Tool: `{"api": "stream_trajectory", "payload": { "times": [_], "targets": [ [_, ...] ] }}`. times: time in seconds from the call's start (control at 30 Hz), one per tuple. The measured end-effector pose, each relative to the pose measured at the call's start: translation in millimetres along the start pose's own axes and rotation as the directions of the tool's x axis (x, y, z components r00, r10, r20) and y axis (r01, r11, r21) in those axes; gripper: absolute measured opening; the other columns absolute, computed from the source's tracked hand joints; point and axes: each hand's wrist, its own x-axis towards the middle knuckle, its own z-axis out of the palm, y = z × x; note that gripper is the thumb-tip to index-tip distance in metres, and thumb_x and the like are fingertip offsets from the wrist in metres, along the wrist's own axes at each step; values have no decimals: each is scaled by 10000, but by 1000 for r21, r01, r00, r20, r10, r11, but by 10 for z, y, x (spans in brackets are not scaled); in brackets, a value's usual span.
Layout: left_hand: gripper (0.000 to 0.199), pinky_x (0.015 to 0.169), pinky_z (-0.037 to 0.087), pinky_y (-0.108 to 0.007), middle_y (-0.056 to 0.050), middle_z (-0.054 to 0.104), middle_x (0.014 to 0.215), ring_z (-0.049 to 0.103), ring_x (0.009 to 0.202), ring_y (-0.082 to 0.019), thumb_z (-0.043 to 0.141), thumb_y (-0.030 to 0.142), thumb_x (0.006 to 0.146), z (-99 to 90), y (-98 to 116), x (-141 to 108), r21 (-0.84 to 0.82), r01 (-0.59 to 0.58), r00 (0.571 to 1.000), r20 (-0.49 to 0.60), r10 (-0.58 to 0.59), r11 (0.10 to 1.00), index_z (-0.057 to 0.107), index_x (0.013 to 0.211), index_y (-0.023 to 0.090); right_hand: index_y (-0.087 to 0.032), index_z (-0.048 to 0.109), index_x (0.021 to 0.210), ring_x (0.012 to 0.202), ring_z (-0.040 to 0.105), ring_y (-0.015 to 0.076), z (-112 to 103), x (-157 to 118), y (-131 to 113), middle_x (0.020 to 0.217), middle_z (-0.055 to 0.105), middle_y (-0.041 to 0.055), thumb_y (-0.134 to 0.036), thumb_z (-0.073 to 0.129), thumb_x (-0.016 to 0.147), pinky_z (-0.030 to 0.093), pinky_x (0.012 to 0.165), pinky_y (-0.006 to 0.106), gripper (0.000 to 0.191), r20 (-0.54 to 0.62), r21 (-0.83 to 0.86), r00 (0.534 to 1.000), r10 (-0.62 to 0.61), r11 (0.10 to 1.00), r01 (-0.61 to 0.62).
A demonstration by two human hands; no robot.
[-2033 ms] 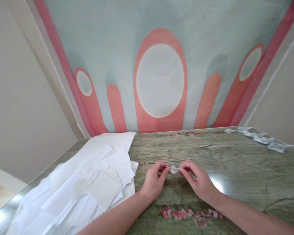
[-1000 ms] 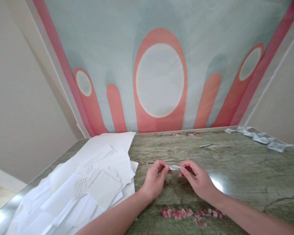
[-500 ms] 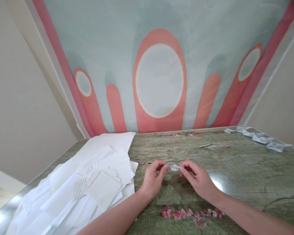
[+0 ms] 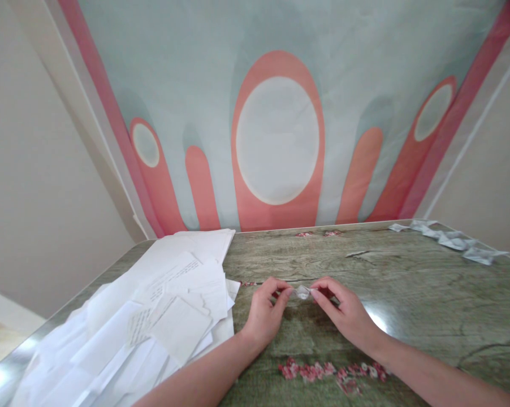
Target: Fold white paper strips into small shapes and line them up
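Observation:
A small folded white paper piece (image 4: 301, 292) is pinched between the fingertips of both hands, just above the green wood-grain table (image 4: 407, 294). My left hand (image 4: 267, 314) grips its left end with thumb and fingers. My right hand (image 4: 340, 312) grips its right end the same way. Both forearms reach in from the bottom edge of the view.
A loose pile of white paper sheets (image 4: 153, 316) covers the table's left side, close to my left arm. Several small folded paper pieces (image 4: 454, 240) lie in a row at the far right corner. A pink and pale blue patterned wall hanging (image 4: 276, 141) rises behind the table.
The hands stayed in place while their fingers worked the small paper piece; it looked stretched flat a second ago and is bunched up between the fingertips now.

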Motion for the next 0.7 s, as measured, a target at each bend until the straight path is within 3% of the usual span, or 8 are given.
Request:
{"api": "stream_trajectory", "payload": {
  "times": [0.37,0.7],
  "targets": [
    [129,648,434,-231,-20,635,795,576,746,-149,517,222,844,20,-39,-2,69,46,996,67,-51,997,637,824,181,-211,626,847,803,575,181,12,8,101,848,611,40,-307,490,878,452,752,303,169,16,-33,998,-53,998,54],
    [116,709,441,-251,-17,630,816,579,780,-158,514,182,823,41,-91,-13,119,33,995,88,-44,992,629,835,192,-220,671,899,798,587,187,24,32,195,853,624,48,-279,476,881,470,741,316,204,134,-86,990,-40,995,52]
  ]
}}
